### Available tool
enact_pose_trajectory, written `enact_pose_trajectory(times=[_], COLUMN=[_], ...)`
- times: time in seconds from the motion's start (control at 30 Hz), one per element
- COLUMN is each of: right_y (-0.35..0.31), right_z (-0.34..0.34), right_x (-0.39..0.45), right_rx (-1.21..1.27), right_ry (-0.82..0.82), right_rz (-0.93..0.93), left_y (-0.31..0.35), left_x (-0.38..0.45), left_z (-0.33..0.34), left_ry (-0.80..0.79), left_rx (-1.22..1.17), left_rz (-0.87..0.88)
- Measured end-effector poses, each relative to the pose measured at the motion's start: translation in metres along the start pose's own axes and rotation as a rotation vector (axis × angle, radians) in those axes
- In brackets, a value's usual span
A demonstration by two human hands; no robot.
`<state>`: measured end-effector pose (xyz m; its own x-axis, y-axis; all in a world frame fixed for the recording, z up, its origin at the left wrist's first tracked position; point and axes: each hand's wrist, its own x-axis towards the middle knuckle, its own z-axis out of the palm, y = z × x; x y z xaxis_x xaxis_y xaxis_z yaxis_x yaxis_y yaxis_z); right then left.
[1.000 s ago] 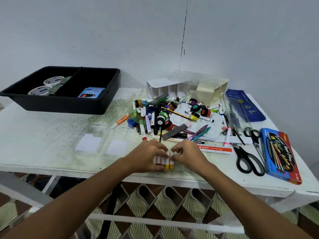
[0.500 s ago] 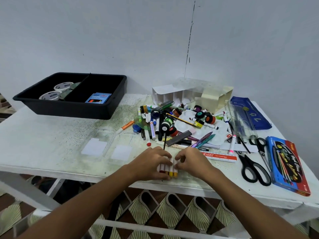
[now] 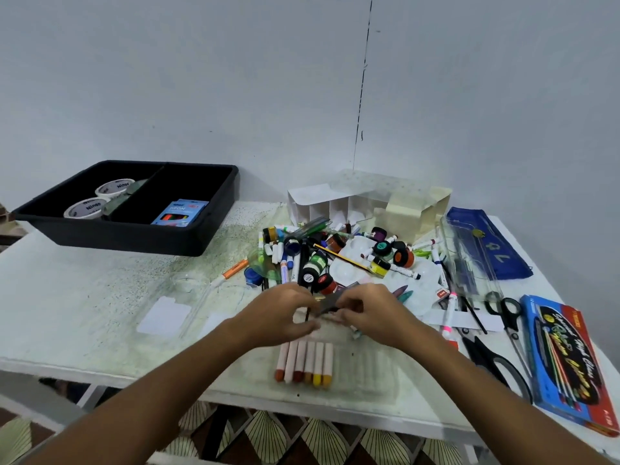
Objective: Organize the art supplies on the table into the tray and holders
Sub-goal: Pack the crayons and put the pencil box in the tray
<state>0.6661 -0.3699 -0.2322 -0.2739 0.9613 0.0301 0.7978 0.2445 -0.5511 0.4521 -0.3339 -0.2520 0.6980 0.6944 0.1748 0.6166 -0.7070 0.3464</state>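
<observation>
Both hands meet over the table (image 3: 84, 317): the left hand (image 3: 281, 313) and right hand (image 3: 372, 313) each pinch a flat grey piece (image 3: 330, 302). 6 markers (image 3: 305, 362) lie side by side just below. The black tray (image 3: 134, 234) sits far left.

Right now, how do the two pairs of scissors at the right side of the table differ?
The larger scissors lie nearer the table's front edge, with wide black handles. The smaller scissors lie farther back beside the blue box, with smaller loops and a thin blade showing. Both have black handles, lie flat on the table, and neither hand touches them.
</observation>
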Motion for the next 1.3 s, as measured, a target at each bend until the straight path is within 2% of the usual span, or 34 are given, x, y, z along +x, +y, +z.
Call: enact_pose_trajectory(times=[0.2,0.4,0.5,0.6,0.7,0.8,1.03,1.3], right_y=[0.044,0.071,0.079,0.088,0.098,0.104,0.1,0.084], right_z=[-0.027,-0.022,-0.017,-0.019,-0.022,-0.024,-0.021,-0.014], right_x=[0.02,0.027,0.027,0.028,0.031,0.034,0.031,0.047], right_rx=[-0.101,-0.209,-0.22,-0.218,-0.17,-0.156,-0.201,-0.159], right_ry=[0.23,0.17,0.31,0.401,0.486,0.553,0.534,0.562], right_rz=[0.02,-0.031,-0.112,-0.107,-0.038,0.049,0.005,-0.088], left_y=[-0.014,-0.021,-0.027,-0.035,-0.036,-0.033,-0.033,-0.05], left_x=[0.049,0.067,0.069,0.078,0.092,0.111,0.131,0.117], left_z=[0.003,0.016,0.02,0.021,0.021,0.021,0.032,0.016], left_ry=[0.051,-0.082,0.027,0.141,0.19,0.169,-0.004,0.078], left_rx=[0.149,0.234,0.241,0.251,0.209,0.184,0.321,0.165], left_rz=[-0.038,-0.137,-0.098,-0.022,0.03,0.077,0.076,0.131])
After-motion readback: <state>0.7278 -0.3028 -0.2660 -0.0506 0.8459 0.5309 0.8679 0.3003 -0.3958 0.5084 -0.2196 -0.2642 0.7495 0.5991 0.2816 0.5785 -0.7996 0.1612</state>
